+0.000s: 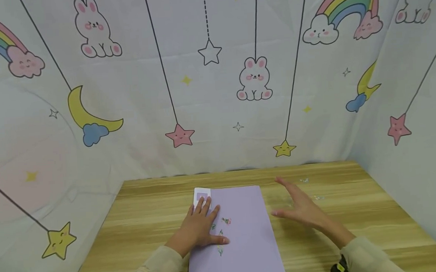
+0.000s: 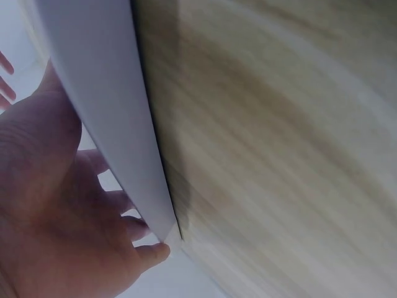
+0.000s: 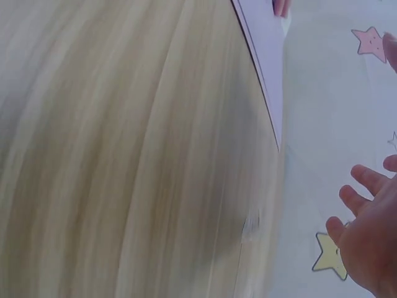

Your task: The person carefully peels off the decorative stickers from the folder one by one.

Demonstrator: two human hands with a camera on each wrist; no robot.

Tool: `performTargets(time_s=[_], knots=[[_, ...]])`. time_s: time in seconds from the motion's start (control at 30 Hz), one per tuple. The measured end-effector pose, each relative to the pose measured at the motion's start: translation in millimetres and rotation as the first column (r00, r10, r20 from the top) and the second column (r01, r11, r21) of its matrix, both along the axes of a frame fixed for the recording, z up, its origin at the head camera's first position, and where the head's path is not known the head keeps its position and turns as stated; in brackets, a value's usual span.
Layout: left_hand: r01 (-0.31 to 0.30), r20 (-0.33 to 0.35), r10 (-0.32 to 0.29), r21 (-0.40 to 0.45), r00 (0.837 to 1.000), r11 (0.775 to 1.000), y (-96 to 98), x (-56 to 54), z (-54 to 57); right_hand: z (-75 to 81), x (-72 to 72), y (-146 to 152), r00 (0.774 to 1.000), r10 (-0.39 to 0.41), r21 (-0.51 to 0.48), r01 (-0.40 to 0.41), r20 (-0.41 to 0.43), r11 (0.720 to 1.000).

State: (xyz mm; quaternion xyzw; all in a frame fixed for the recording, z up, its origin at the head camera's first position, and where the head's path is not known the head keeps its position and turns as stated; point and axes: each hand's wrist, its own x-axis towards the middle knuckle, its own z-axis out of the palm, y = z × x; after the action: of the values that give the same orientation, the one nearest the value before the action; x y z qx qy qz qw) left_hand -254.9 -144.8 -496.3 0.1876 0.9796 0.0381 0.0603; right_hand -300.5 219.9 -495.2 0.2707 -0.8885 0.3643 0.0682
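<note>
A flat lilac booklet-like thing (image 1: 245, 233) lies on the table, its near end cut off by the head view's lower edge. Small flower stickers (image 1: 226, 221) dot its left part, and a white card with a purple square (image 1: 201, 193) is at its far left corner. My left hand (image 1: 200, 227) rests on it with fingers spread, partly covering the card and some flowers. In the left wrist view, the fingers reach over the lilac thing's edge (image 2: 118, 105). To its right, my right hand (image 1: 299, 207) hovers above the table, thumb and fingers apart, holding nothing.
The wood-grain table (image 1: 144, 213) extends to both sides. Small clear pieces with flower prints (image 1: 318, 197) lie on it at the right, beyond my right hand. A white cloth printed with rabbits, stars and rainbows (image 1: 137, 86) hangs around the table's back and sides.
</note>
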Motion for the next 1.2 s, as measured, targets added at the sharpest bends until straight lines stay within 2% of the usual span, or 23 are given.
performTargets(time_s=[0.23, 0.53, 0.8, 0.93, 1.2], knots=[[-0.008, 0.002, 0.008, -0.014, 1.0, 1.0, 1.9, 0.7, 3.3, 0.8, 0.3, -29, 1.0, 0.02, -0.037, -0.02, 0.021, 0.999], [-0.011, -0.016, 0.01, -0.041, 1.0, 0.999, 0.8, 0.5, -3.9, -2.7, -0.1, -63, 0.997, 0.074, -0.081, -0.072, 0.026, 0.994], [0.006, -0.043, -0.008, -0.051, 0.999, 0.999, -1.8, -1.1, -6.0, -6.7, 1.9, -89, 0.985, 0.147, -0.131, -0.134, 0.096, 0.982], [0.009, -0.044, -0.011, -0.045, 0.999, 0.999, -3.8, -2.3, -7.9, -11.0, 3.4, -103, 0.974, 0.193, -0.121, -0.179, 0.121, 0.976], [0.016, -0.032, -0.016, -0.002, 0.999, 1.0, -3.9, 0.0, -7.4, -22.4, 3.3, -125, 0.971, 0.212, -0.09, -0.203, 0.11, 0.975]])
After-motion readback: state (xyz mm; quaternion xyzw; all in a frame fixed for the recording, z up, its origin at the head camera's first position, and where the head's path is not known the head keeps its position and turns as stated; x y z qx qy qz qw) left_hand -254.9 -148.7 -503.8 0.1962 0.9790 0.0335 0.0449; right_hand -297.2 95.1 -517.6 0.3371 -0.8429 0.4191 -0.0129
